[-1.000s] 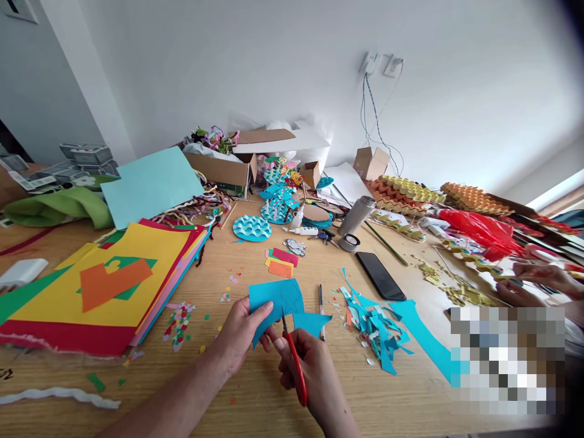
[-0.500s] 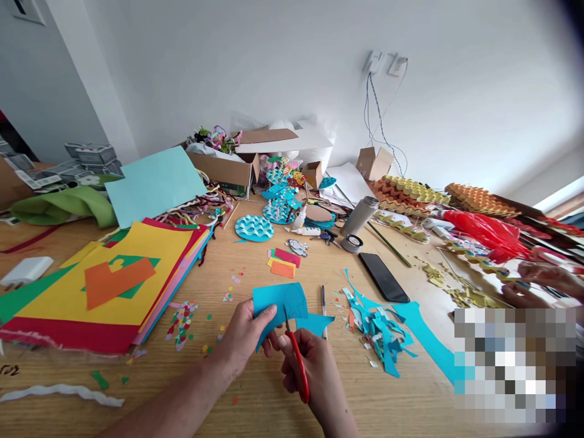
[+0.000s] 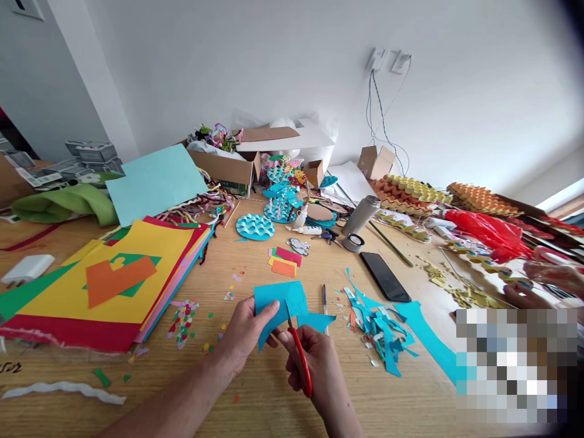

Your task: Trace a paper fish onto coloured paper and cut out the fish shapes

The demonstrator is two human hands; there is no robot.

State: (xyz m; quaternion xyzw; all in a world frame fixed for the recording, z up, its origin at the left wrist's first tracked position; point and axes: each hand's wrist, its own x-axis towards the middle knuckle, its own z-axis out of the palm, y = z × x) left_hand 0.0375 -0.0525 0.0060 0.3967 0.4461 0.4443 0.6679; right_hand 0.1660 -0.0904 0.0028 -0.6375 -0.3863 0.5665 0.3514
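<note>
Blue craft paper [image 3: 268, 295], probably light, easily creased; best held near left edge (left hand [image 3: 249, 325] pinching there). Red-handled scissors [image 3: 302, 360], gripped by right hand [image 3: 319, 356].

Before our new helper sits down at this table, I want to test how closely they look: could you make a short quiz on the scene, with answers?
1. Name the tool held in the right hand.
2. True or false: the black smartphone lies on the yellow sheet.
3. What colour is the paper held in the left hand? A) yellow B) pink C) blue

Key:
1. Red-handled scissors.
2. False; the black smartphone lies on the table.
3. C.
</note>
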